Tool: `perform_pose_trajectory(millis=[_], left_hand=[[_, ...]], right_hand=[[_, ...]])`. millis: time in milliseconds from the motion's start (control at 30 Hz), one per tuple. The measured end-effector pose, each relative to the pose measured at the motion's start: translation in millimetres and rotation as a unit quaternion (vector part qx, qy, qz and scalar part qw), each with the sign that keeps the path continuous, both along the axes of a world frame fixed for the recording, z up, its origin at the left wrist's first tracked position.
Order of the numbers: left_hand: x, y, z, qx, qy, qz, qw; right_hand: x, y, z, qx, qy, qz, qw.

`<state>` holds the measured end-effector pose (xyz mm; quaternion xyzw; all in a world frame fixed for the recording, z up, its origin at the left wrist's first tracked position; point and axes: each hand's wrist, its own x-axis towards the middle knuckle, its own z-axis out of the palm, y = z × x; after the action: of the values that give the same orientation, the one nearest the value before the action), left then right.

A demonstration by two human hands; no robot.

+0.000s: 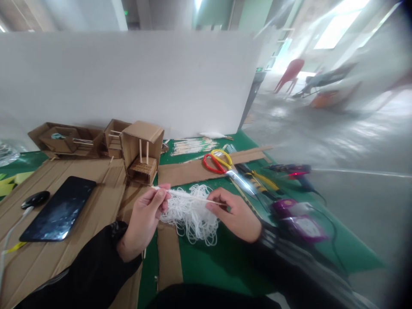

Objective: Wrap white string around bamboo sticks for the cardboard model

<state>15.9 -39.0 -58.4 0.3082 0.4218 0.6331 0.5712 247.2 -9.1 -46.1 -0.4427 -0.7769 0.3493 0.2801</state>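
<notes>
A thin stick (201, 199) with white string wound round its left part is held level between my two hands. My left hand (146, 219) pinches the wound end between thumb and fingers. At the other end, my right hand (236, 214) closes thumb and fingers on the bare part of the stick. A loose tangle of white string (196, 225) lies on the green table just below and behind the stick, between the hands.
Cardboard boxes (141, 146) with sticks stand at the back left. A phone (59, 208) lies on cardboard at left. Scissors (240, 182), pliers (265, 180), a glue gun (299, 174) and purple packages (302, 225) are on the right. A white panel (128, 81) rises behind.
</notes>
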Motion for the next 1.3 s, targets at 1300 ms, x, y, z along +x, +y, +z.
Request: perform_pose_trajectory(millis=[1300], left_hand=[[5.8,-1.4,-3.6,-0.018,0.002,-0.012,1.000]], right_hand=[[-1.5,-2.8,-3.1,0.025,-0.026,0.035,0.999]])
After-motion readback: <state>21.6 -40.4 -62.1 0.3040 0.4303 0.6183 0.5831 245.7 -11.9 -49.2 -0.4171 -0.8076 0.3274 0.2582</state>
